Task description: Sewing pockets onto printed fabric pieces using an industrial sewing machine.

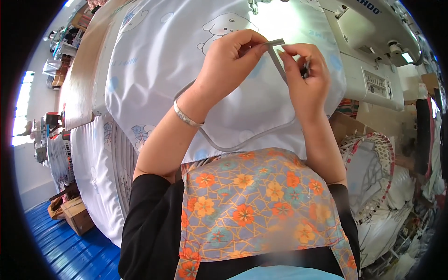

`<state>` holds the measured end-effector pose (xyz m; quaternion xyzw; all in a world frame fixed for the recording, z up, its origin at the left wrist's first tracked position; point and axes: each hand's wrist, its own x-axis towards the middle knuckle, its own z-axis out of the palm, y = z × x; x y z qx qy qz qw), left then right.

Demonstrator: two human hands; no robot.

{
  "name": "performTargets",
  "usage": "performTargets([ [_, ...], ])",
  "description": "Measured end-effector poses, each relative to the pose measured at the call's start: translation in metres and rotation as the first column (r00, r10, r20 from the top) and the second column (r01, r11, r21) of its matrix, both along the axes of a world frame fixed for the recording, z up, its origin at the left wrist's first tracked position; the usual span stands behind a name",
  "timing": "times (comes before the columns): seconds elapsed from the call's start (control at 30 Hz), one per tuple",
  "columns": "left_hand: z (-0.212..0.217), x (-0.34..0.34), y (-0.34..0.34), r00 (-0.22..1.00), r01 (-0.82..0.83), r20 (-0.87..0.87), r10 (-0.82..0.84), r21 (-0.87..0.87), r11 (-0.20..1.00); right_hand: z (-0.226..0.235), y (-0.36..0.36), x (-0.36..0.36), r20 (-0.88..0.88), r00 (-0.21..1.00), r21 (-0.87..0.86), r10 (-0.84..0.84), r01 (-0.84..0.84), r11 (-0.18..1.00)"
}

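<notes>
My left hand point(228, 65) is closed in a pinch on a narrow grey fabric strip point(276, 61), near its short folded end. From there the strip runs down toward my right thumb, then hangs in a long loop that passes by my left wrist. My right hand point(308, 77) has its fingers curled around a small dark metal tool point(305, 69), mostly hidden in the palm; its thumb and forefinger are close to the strip. Beneath both hands spreads a white cloth point(158, 70) printed with cartoon puppies and pale blue spots.
A sewing machine point(368, 32) stands at the far right, its needle area point(253, 5) brightly lit at the top. Wooden boarding point(86, 70) edges the table on the left. Cardboard box point(78, 215) sits on the blue floor; a patterned-rim basket point(373, 163) is at right.
</notes>
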<state>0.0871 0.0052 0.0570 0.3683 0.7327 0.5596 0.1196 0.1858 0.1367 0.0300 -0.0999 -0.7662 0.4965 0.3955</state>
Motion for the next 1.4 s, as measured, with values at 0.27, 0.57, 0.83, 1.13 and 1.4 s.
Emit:
performTargets([
  [0.27, 0.001, 0.009, -0.005, 0.928, 0.014, -0.373, 0.029, 0.112, 0.994, 0.008, -0.003, -0.001, -0.086, 0.993, 0.138, 0.08, -0.068, 0.988],
  [0.57, 0.014, 0.0, -0.022, 0.893, 0.067, -0.436, -0.109, -0.111, 0.992, 0.024, 0.001, 0.005, 0.129, 0.968, -0.028, 0.218, -0.216, 0.976],
  [0.83, 0.012, -0.058, -0.071, 0.878, -0.032, -0.428, -0.215, -0.5, 0.865, 0.029, 0.048, -0.036, 0.423, 0.851, 0.021, 0.31, -0.351, 0.936],
  [1.13, -0.024, -0.125, 0.002, 0.699, -0.077, -0.655, -0.289, -0.47, 0.879, -0.024, 0.09, -0.148, 0.587, 0.809, 0.28, 0.035, -0.244, 0.929],
  [1.4, -0.069, -0.1, 0.042, 0.488, -0.165, -0.856, -0.169, -0.281, 0.945, -0.039, 0.091, -0.143, 0.43, 0.884, 0.647, -0.183, -0.161, 0.745],
])
